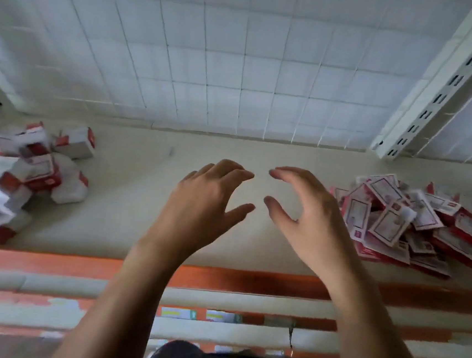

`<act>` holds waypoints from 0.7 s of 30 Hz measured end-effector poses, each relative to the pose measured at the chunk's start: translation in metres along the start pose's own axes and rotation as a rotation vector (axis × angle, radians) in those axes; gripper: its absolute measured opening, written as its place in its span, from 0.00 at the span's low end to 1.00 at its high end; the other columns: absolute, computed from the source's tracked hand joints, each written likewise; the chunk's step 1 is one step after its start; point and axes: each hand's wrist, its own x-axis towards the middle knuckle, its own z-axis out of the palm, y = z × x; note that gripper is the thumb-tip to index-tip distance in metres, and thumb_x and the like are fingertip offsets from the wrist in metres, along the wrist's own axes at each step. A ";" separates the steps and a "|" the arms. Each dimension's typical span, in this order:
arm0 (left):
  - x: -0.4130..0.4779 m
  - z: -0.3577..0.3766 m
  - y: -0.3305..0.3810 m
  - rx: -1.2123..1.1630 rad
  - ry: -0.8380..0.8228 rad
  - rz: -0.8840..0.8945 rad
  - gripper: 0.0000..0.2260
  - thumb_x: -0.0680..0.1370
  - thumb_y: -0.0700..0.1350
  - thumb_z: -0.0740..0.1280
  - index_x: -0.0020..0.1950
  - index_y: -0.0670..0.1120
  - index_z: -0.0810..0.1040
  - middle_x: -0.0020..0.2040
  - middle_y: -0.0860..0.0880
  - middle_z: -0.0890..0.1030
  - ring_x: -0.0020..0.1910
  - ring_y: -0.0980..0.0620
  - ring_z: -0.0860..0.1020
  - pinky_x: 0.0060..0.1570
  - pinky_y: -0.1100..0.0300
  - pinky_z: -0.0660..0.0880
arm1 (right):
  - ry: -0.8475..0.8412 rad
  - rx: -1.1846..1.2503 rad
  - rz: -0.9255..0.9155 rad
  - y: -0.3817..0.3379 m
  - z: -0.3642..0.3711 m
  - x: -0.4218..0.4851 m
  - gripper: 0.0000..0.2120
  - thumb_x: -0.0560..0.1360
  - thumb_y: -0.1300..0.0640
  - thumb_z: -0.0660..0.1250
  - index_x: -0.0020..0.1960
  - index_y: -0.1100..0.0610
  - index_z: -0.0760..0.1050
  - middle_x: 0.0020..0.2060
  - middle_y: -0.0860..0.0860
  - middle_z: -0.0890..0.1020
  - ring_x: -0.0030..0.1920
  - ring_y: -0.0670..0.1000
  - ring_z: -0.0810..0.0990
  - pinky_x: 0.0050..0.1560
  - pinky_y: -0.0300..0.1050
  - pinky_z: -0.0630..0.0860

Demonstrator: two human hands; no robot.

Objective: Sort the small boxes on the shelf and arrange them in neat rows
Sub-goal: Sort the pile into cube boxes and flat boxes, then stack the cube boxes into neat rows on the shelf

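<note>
well, my left hand (206, 202) and right hand (309, 214) hover empty, fingers loose. one box heap (27, 176) lies well left, a flatter heap (415, 222) just right; a hasty sweep could push boxes off the shelf (129, 197).

You are facing a shop shelf (231, 155): slotted upright (439, 91), orange price strip (248, 281), heaps of identical red-and-white boxes (415, 222).
</note>
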 end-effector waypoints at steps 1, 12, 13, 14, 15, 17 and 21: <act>-0.008 -0.006 -0.008 0.013 0.014 -0.040 0.21 0.74 0.54 0.71 0.65 0.48 0.76 0.60 0.51 0.78 0.54 0.48 0.79 0.49 0.49 0.78 | -0.022 0.016 -0.017 -0.006 0.009 0.005 0.19 0.76 0.53 0.69 0.66 0.55 0.75 0.63 0.47 0.78 0.64 0.45 0.75 0.65 0.42 0.73; -0.100 -0.078 -0.086 0.099 0.144 -0.316 0.17 0.76 0.54 0.69 0.62 0.50 0.78 0.58 0.54 0.79 0.52 0.52 0.80 0.44 0.56 0.77 | -0.182 0.150 -0.232 -0.102 0.105 0.054 0.19 0.76 0.53 0.70 0.65 0.53 0.75 0.60 0.44 0.79 0.60 0.43 0.77 0.58 0.41 0.75; -0.106 -0.084 -0.095 0.101 0.158 -0.326 0.17 0.76 0.54 0.69 0.62 0.49 0.78 0.57 0.53 0.79 0.53 0.51 0.80 0.45 0.55 0.78 | -0.187 0.152 -0.247 -0.111 0.112 0.058 0.19 0.76 0.53 0.70 0.65 0.53 0.75 0.60 0.44 0.79 0.60 0.43 0.77 0.58 0.40 0.75; -0.113 -0.091 -0.104 0.108 0.169 -0.335 0.16 0.76 0.53 0.69 0.61 0.49 0.78 0.57 0.53 0.79 0.53 0.51 0.80 0.46 0.54 0.78 | -0.187 0.157 -0.257 -0.120 0.119 0.063 0.18 0.76 0.54 0.70 0.65 0.53 0.75 0.60 0.44 0.79 0.60 0.43 0.77 0.59 0.39 0.74; -0.118 -0.097 -0.112 0.117 0.176 -0.345 0.16 0.76 0.54 0.69 0.61 0.49 0.78 0.57 0.53 0.79 0.54 0.51 0.80 0.46 0.55 0.78 | -0.187 0.164 -0.262 -0.130 0.126 0.066 0.18 0.76 0.54 0.71 0.65 0.53 0.75 0.59 0.44 0.80 0.60 0.43 0.77 0.59 0.37 0.74; -0.128 -0.111 -0.129 0.122 0.192 -0.358 0.15 0.76 0.54 0.69 0.60 0.50 0.79 0.57 0.54 0.79 0.53 0.51 0.79 0.45 0.56 0.77 | -0.184 0.179 -0.266 -0.148 0.139 0.071 0.18 0.76 0.55 0.71 0.65 0.53 0.75 0.59 0.44 0.80 0.59 0.43 0.77 0.58 0.36 0.73; -0.147 -0.139 -0.163 0.114 0.241 -0.363 0.13 0.76 0.52 0.68 0.59 0.50 0.80 0.58 0.55 0.79 0.53 0.52 0.79 0.45 0.57 0.77 | -0.185 0.204 -0.282 -0.183 0.168 0.079 0.18 0.76 0.56 0.71 0.65 0.54 0.76 0.59 0.45 0.80 0.59 0.44 0.78 0.59 0.37 0.74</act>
